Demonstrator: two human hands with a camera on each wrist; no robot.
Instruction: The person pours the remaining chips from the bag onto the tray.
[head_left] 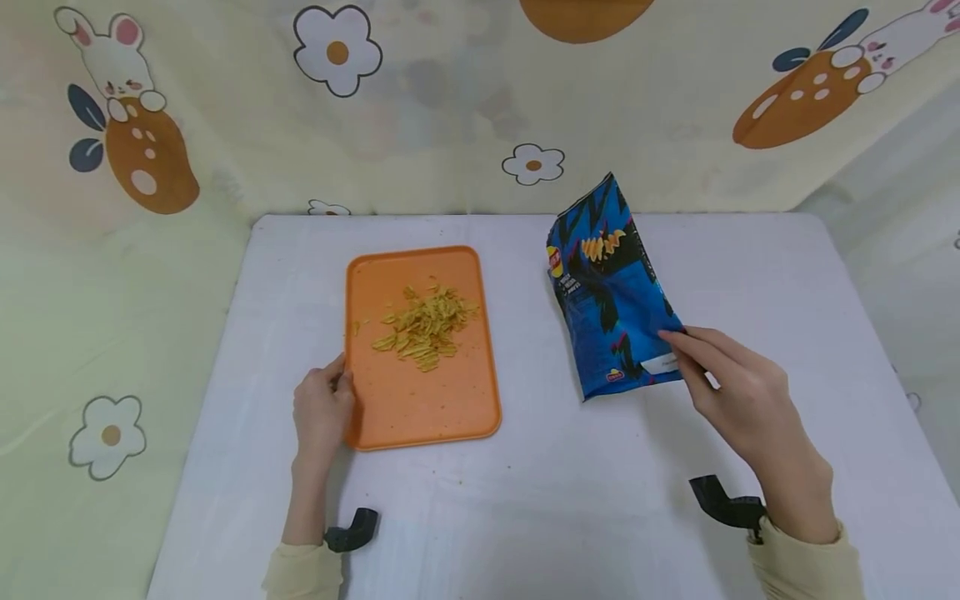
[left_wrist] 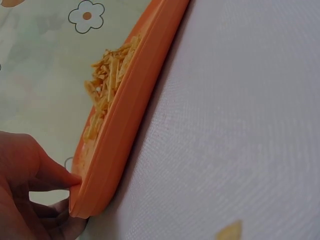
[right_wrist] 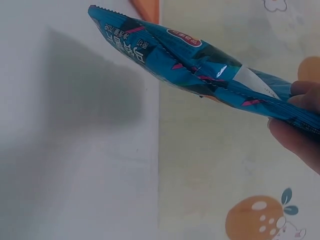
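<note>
An orange tray (head_left: 420, 408) lies left of centre on the table, a heap of yellow chip pieces (head_left: 431, 325) in its middle. My left hand (head_left: 322, 408) grips the tray's left edge; in the left wrist view the thumb and fingers pinch the rim (left_wrist: 82, 200). To the right, my right hand (head_left: 738, 392) pinches the lower right edge of a blue chip bag (head_left: 615, 300). The bag is tilted and looks rather flat. Seen from the right wrist, it hangs above the table with its shadow below.
The white table (head_left: 570, 517) carries a few small crumbs in front of the tray. A patterned cloth (head_left: 450, 108) with flowers and rabbits hangs behind the table's far edge. Dark curved pieces (head_left: 727, 504) stick out at both wrists.
</note>
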